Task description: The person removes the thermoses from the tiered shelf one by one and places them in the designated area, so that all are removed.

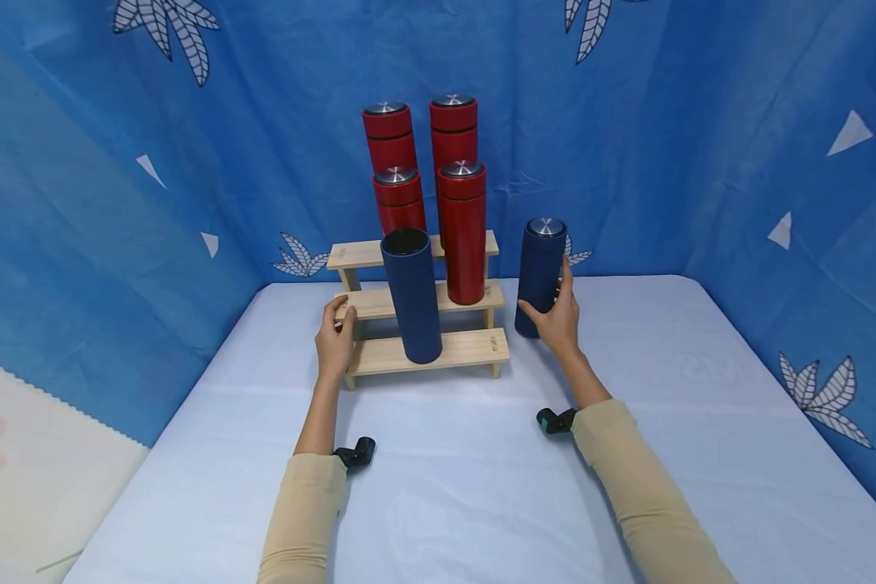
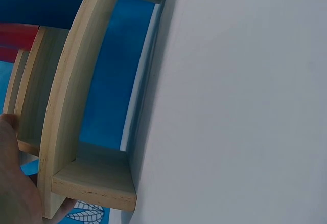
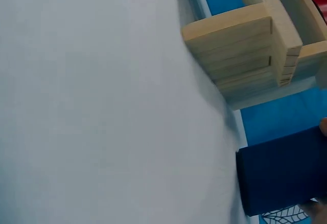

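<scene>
My right hand [image 1: 559, 323] grips a dark blue thermos bottle [image 1: 538, 272] with a steel-topped lid, upright to the right of a three-step wooden stand [image 1: 474, 346]. The right wrist view shows the lower body of that blue bottle [image 3: 281, 170] beside the stand's end. With my left hand [image 1: 334, 345] I hold the left end of the stand's middle step; the thumb side of the left hand [image 2: 15, 175] shows in the left wrist view, the other fingers mostly hidden. Another blue bottle [image 1: 414, 300], with a dark top, stands on the lowest step.
Several red thermos bottles [image 1: 465, 235] with steel-topped lids stand on the upper two steps. White cloth [image 1: 453, 470] covers the table. Behind it hangs a blue curtain [image 1: 613, 146] with leaf prints. A pale cloth [image 1: 36, 470] shows at the left.
</scene>
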Demonstrator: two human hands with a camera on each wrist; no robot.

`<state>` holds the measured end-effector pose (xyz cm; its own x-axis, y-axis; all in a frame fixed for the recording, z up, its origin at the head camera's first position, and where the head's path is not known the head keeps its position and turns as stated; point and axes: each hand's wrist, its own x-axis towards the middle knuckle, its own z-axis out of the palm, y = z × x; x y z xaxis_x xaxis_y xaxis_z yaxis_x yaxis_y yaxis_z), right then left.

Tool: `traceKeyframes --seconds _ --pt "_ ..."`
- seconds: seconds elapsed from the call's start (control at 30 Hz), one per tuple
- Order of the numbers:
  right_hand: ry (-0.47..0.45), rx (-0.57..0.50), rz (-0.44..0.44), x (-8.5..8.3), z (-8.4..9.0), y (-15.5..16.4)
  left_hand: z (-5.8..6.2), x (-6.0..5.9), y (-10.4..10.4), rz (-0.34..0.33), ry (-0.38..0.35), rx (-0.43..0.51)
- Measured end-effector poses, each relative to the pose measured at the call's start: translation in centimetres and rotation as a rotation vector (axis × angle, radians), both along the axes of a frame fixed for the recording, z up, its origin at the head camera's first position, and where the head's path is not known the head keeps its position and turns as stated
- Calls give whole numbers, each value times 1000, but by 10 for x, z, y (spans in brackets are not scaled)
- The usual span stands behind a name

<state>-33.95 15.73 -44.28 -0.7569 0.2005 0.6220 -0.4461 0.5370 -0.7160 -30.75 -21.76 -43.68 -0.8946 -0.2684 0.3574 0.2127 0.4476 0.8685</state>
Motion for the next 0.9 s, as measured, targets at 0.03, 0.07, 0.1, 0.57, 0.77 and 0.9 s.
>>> traceKeyframes --seconds 0.03,0.07,0.1,0.57,0.77,0.9 --pt "1 2 -2 1 -1 0 0 0 0 -3 0 1" --pt "0 3 -3 1 -2 0 0 0 0 -3 0 2" --pt "1 5 -5 2 -3 0 0 0 1 -5 1 4" --pt "-1 23 -23 7 -4 -1 0 -1 1 -4 16 1" --pt "27 -34 -44 17 -1 -5 0 -1 1 3 26 -2" --pt "157 -86 -101 22 4 -12 -1 -2 1 8 23 -3"
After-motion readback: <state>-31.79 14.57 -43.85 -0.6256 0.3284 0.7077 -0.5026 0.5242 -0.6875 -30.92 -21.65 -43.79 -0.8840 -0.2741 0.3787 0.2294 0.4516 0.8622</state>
